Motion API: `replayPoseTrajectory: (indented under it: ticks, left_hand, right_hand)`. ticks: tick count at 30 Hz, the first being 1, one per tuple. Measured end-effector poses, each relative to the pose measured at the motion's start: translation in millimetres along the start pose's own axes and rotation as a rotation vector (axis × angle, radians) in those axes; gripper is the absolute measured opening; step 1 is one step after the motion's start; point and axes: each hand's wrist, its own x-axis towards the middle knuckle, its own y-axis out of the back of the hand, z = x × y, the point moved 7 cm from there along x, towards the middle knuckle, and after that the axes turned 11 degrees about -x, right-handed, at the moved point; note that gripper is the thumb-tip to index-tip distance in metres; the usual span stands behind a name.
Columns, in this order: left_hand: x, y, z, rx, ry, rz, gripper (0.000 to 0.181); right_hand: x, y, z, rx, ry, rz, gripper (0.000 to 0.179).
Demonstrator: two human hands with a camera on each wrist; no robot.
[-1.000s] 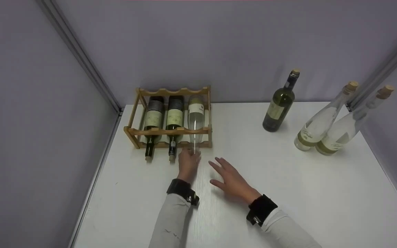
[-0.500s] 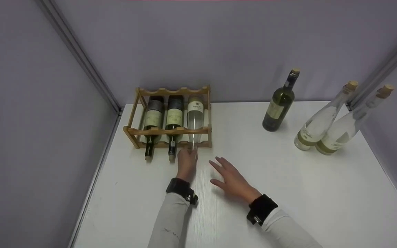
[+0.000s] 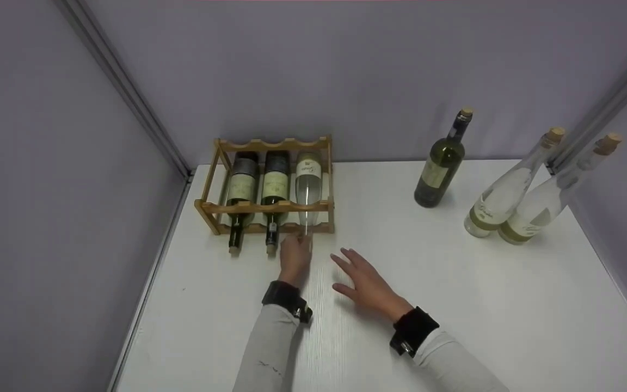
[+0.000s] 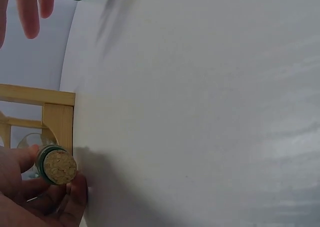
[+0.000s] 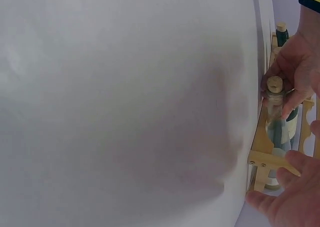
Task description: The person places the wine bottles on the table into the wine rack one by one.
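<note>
A clear glass bottle (image 3: 309, 188) with a cream label lies in the right-hand slot of a small wooden wine rack (image 3: 270, 208), neck toward me. My left hand (image 3: 295, 256) pinches that neck between thumb and fingers; its cork (image 4: 60, 167) faces the left wrist camera. Two dark green wine bottles fill the other slots: one on the left (image 3: 242, 188) and one in the middle (image 3: 276, 187). Right of the rack my right hand (image 3: 367, 285) hovers above the table, fingers spread and holding nothing. In the right wrist view, its fingers (image 5: 295, 187) appear near the rack's end.
A green wine bottle (image 3: 440, 167) stands upright toward the back right of the white table (image 3: 379, 212). Farther right are two clear corked bottles, one (image 3: 501, 200) beside the other (image 3: 542, 209). Grey partition walls (image 3: 313, 81) close in the back and sides.
The clear bottle in the rack has turned about its length, so its label print now shows toward the middle. My left hand has shifted very slightly left; my right hand has stayed put.
</note>
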Motion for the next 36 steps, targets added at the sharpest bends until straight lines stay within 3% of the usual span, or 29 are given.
replayPoseTrajectory:
  ticks: [7,14,20,24,32,36]
  left_hand:
    - [-1.1,-0.6,0.0,-0.032,-0.006,-0.006,0.033]
    - [-4.0,0.9,-3.0,-0.075,0.029,-0.012,0.033]
    - [-9.6,5.9,1.4,0.095,-0.039,-0.024,0.049]
    - [-17.4,11.3,2.6,0.204,-0.043,-0.061,0.064]
    - [-31.3,14.1,6.8,0.356,-0.078,-0.167,0.075]
    - [-39.6,14.6,10.9,0.374,-0.101,-0.2,0.076]
  right_hand:
    - [-1.8,2,1,0.009,0.009,0.016,0.067]
    - [-4.9,2,6,0.006,-0.009,0.007,0.068]
    - [-7.3,6,10,0.029,-0.029,0.017,0.068]
    - [-7.9,9,13,0.025,-0.037,0.023,0.067]
    - [-11.7,18,26,0.04,-0.083,0.019,0.067]
    - [-16.8,24,39,0.049,-0.133,0.017,0.068]
